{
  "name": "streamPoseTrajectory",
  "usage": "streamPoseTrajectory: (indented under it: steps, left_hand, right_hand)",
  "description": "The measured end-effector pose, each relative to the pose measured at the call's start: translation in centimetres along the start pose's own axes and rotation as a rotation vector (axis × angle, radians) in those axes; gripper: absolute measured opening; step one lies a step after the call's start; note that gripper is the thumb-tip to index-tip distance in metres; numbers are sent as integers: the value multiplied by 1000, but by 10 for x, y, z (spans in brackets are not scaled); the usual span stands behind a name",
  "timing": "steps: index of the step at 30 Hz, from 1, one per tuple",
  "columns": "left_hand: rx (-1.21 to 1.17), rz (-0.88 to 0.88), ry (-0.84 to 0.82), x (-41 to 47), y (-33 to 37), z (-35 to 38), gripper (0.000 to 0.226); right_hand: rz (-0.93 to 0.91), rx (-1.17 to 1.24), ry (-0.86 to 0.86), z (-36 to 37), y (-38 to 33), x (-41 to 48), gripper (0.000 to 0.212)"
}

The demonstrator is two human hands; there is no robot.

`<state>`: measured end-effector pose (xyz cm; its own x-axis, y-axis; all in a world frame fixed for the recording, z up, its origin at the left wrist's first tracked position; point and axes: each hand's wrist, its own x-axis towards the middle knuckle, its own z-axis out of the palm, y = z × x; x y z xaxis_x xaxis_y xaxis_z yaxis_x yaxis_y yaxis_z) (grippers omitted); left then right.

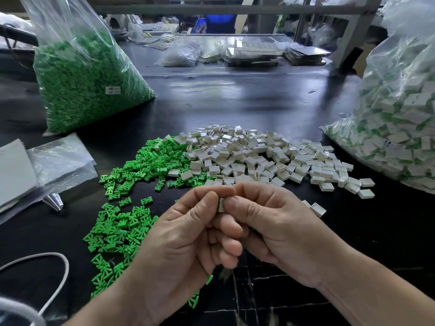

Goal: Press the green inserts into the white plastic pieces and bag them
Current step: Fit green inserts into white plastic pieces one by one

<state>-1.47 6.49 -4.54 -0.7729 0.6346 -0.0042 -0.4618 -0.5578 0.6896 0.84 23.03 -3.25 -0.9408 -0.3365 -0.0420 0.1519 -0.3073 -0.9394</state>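
My left hand (181, 238) and my right hand (270, 227) meet at the front centre, thumbs and fingertips pinched together on one white plastic piece (221, 204), mostly hidden by the fingers. A loose heap of green inserts (131, 184) spreads over the black table to the left. Behind my hands lies a pile of white plastic pieces (263, 156). At the far right a clear bag of assembled white-and-green pieces (400, 128) stands open.
A big clear bag of green inserts (87, 83) stands at the back left. Flat empty plastic bags and a grey sheet (42, 168) lie at the left edge. A white cord (58, 276) loops at the front left. Trays and bags (254, 52) crowd the far side.
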Motion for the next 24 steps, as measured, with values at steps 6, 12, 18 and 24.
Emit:
streamPoseTrajectory:
  steps: [6, 12, 18, 24]
  left_hand:
    - [8, 22, -65, 1, 0, 1, 29]
    - [127, 78, 99, 2, -2, 3, 18]
    - [186, 114, 156, 2, -4, 5, 19]
    - [216, 121, 169, 1, -3, 8, 14]
  right_hand:
    - [13, -86, 54, 2, 0, 0, 32]
    - [1, 157, 5, 12, -2, 0, 28]
    - [12, 170, 24, 15, -5, -1, 14]
    - [11, 137, 36, 14, -3, -1, 15]
